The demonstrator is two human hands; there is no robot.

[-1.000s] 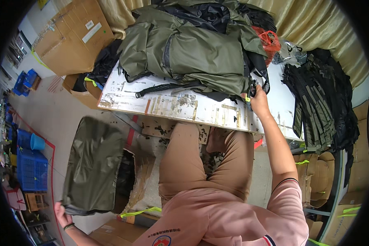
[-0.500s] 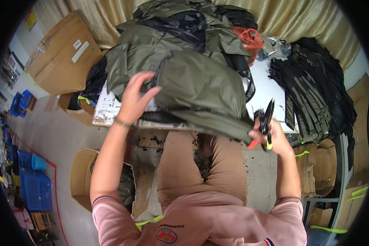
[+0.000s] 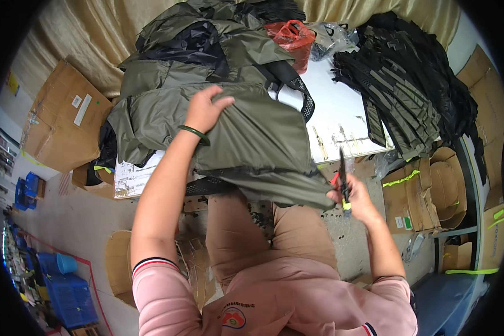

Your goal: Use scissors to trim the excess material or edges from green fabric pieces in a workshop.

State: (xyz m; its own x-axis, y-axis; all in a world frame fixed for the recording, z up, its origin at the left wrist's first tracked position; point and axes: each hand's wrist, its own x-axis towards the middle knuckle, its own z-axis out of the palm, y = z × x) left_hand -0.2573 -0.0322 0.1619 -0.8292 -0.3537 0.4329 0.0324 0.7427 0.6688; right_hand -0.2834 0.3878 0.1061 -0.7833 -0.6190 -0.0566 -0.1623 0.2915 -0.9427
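Now, reaches over the white table (image 3: 350,131) with left hand (image 3: 204,109), forearm slanting up from lower left, palm down on the olive fabric piece (image 3: 257,137); fingers half straightened and pointing away, thumb apart from them, closed on nothing. Wears one green bangle (image 3: 194,134) on that wrist. Bends right arm in from lower right, with right hand (image 3: 357,200) at the near right corner of the same piece, past the table edge; fingers curled round black scissors (image 3: 343,176), blades pointing up and away, thumb side against the fabric corner. Cannot tell spread of blades. Notes olive piece across near table edge, partly hanging out past it. Counts, on the table: one red plastic bag (image 3: 297,42), one clear plastic bag (image 3: 327,40) just beside, one pile of black and olive straps (image 3: 403,95) at right, one heap of olive and black fabric (image 3: 157,78) behind; cannot tell number of pieces in either. Counts, at left: one large cardboard box (image 3: 67,120) near the table, one light-blue bucket (image 3: 66,263) by blue crates (image 3: 70,299), farther off; cannot number crates.
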